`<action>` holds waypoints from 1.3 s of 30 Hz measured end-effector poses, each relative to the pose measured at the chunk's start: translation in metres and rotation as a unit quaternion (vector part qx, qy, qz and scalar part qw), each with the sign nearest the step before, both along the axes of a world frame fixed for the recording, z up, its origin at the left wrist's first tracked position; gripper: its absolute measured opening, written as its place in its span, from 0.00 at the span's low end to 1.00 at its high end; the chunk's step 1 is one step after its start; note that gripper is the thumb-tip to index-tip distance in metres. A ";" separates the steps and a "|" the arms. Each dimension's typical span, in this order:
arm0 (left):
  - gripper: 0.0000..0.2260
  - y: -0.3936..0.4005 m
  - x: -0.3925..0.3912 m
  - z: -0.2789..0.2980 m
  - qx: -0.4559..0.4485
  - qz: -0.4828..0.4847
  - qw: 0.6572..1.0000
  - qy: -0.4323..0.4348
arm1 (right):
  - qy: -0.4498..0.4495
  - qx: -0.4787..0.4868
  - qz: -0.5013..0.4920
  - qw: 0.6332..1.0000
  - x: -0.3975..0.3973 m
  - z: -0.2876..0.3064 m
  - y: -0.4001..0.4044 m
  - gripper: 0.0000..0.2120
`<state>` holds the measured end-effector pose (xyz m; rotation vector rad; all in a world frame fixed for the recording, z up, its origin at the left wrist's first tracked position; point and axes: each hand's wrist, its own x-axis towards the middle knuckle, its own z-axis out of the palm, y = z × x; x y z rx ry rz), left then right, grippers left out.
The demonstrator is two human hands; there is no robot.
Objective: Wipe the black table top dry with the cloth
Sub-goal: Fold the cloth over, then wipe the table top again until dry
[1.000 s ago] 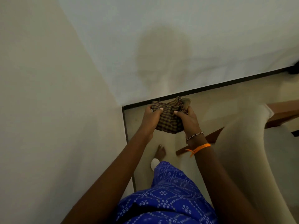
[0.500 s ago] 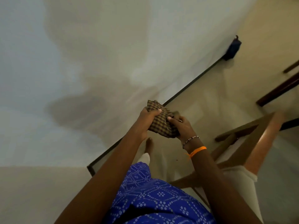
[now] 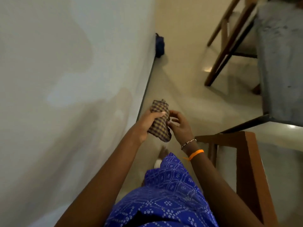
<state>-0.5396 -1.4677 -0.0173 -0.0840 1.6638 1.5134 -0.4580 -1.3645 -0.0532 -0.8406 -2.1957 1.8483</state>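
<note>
My left hand (image 3: 145,124) grips the folded checked cloth (image 3: 159,122), thumb laid across its front and fingers curled behind it, so the cloth stands up out of my fist with its lower corner hanging below my palm. My right hand (image 3: 179,126) is just beside it on the right, fingers loosely bent and spread, holding nothing; its fingertips (image 3: 170,124) sit right at the cloth's edge, and I cannot tell whether they touch it. On that wrist I wear a beaded bracelet (image 3: 188,143) and, just below it, an orange band (image 3: 196,153).

Both hands are held in the air over a pale tiled floor (image 3: 185,89). Below them, near my body, is my blue patterned garment (image 3: 165,197), with one bare foot (image 3: 163,153) showing blurred on the floor under the cloth.

To the left of my left hand a pale wall (image 3: 65,79) fills that whole side, with a dark strip along its foot. Farther ahead of the hands, against that strip, a small dark blue object (image 3: 159,45) lies on the floor; it is too blurred to name.

To the right of my right hand is a brown wooden frame (image 3: 250,169). Beyond it, up and to the right, a grey mottled counter (image 3: 282,63) with a dark edge stands well apart from the cloth, and dark wooden legs (image 3: 221,59) slant down to the floor beside it.
</note>
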 end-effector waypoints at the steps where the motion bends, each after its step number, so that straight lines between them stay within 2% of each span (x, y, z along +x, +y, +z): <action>1: 0.06 0.017 -0.016 -0.002 0.003 -0.027 1.000 -0.004 | -0.001 0.007 -0.023 1.000 -0.014 -0.003 0.018 0.15; 6: 0.14 0.108 -0.091 0.002 0.000 -0.113 0.993 -0.025 | -0.010 0.066 -0.079 0.995 -0.072 -0.010 0.119 0.04; 11: 0.17 0.225 -0.153 0.010 -0.013 -0.231 0.973 -0.002 | -0.064 0.124 -0.186 0.973 -0.120 -0.006 0.225 0.04; 16: 0.16 0.338 -0.182 0.014 -0.014 -0.293 0.956 -0.028 | -0.103 0.150 -0.340 0.923 -0.156 -0.005 0.293 0.07; 19: 0.14 0.406 -0.202 0.010 -0.009 -0.331 0.943 -0.030 | -0.102 0.075 -0.391 0.912 -0.172 -0.007 0.340 0.05; 21: 0.15 0.454 -0.215 0.011 0.006 -0.354 0.935 -0.029 | -0.016 -0.039 -0.420 0.906 -0.185 -0.001 0.373 0.03; 22: 0.16 0.477 -0.222 0.012 0.014 -0.371 0.928 -0.026 | 0.036 -0.100 -0.438 0.893 -0.192 0.002 0.388 0.08; 24: 0.17 0.517 -0.234 0.018 0.020 -0.417 0.908 -0.012 | 0.142 -0.219 -0.466 0.846 -0.208 0.007 0.413 0.17; 25: 0.16 0.535 -0.240 0.023 0.018 -0.447 0.894 -0.007 | 0.193 -0.277 -0.484 0.807 -0.215 0.011 0.424 0.19; 27: 0.15 0.572 -0.247 0.032 0.023 -0.513 0.858 0.008 | 0.294 -0.388 -0.511 0.708 -0.227 0.016 0.447 0.20; 28: 0.16 0.585 -0.249 0.037 0.029 -0.548 0.836 0.022 | 0.340 -0.413 -0.511 0.673 -0.231 0.018 0.457 0.20; 32: 0.14 0.641 -0.245 0.047 0.078 -0.655 0.750 0.042 | 0.458 -0.411 -0.561 0.554 -0.229 0.019 0.503 0.18; 34: 0.12 0.664 -0.237 0.048 0.111 -0.680 0.723 0.046 | 0.493 -0.402 -0.582 0.506 -0.223 0.017 0.528 0.16; 37: 0.10 0.711 -0.221 0.046 0.145 -0.684 0.713 0.057 | 0.540 -0.378 -0.594 0.461 -0.206 0.014 0.573 0.12; 39: 0.09 0.739 -0.212 0.045 0.154 -0.674 0.719 0.066 | 0.557 -0.350 -0.614 0.437 -0.189 0.014 0.604 0.18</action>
